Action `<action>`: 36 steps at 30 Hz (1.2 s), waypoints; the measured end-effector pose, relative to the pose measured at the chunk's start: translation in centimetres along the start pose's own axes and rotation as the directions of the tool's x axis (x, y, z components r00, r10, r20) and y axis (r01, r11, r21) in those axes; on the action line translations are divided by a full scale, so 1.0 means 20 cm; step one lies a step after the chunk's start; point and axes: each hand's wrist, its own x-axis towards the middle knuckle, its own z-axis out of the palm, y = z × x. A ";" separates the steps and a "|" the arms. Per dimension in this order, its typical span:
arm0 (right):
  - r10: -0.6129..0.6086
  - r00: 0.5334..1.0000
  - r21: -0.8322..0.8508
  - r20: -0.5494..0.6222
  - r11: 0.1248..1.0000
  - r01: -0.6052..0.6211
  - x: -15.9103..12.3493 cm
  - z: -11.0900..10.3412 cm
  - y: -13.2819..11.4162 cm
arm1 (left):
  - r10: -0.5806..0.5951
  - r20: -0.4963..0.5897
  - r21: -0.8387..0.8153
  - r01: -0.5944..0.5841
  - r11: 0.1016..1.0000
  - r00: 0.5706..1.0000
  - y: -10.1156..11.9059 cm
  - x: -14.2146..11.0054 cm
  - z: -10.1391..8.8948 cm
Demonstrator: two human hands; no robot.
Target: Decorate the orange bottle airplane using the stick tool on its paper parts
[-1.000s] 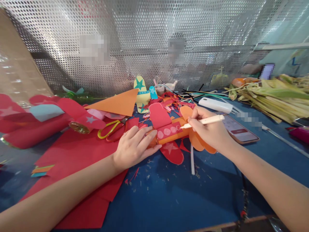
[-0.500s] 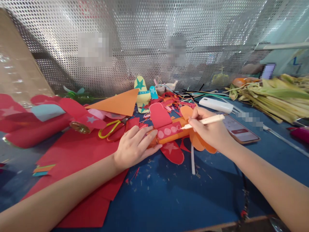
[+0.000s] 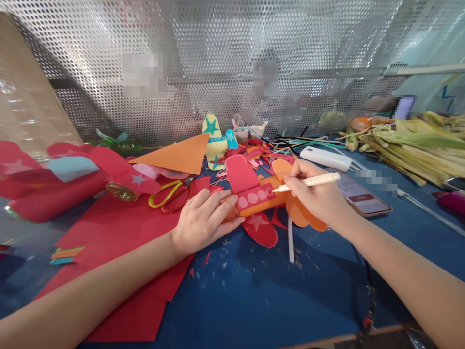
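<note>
A paper aeroplane model [image 3: 254, 198] with an orange tube body, red wings and a pink strip of pale circles lies on the blue table [image 3: 254, 295]. My left hand [image 3: 203, 220] rests flat on the tube's left end, fingers stretched out, pressing it down. My right hand [image 3: 319, 194] is closed round a cream pen-like tool [image 3: 312, 182], its tip touching the pink strip near the right end. An orange scalloped paper piece [image 3: 303, 218] lies under my right hand.
Red paper sheets [image 3: 119, 232] cover the left of the table, with yellow-handled scissors [image 3: 167, 194] and an orange triangle [image 3: 181, 155]. A phone [image 3: 359, 196] and a white case [image 3: 325, 157] lie right of my hand. Corn husks [image 3: 410, 140] pile at far right. A perforated metal screen [image 3: 232, 63] stands behind.
</note>
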 end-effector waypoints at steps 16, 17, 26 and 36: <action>-0.006 1.000 0.005 0.008 1.000 0.006 0.00 0.00 -0.01 | 0.009 -0.004 0.014 -0.009 1.000 1.000 0.00 -0.01 0.01; -0.004 1.000 0.008 0.011 1.000 0.004 -0.01 0.00 -0.01 | 0.008 -0.005 0.013 -0.008 1.000 1.000 0.00 -0.01 0.01; -0.016 1.000 0.019 0.019 1.000 0.016 0.00 0.00 -0.01 | 0.012 -0.009 0.006 -0.012 1.000 1.000 0.00 -0.01 0.01; -0.025 0.999 0.023 0.020 0.999 0.024 0.00 0.00 -0.01 | 0.005 -0.007 0.003 -0.005 1.000 1.000 0.00 0.00 0.00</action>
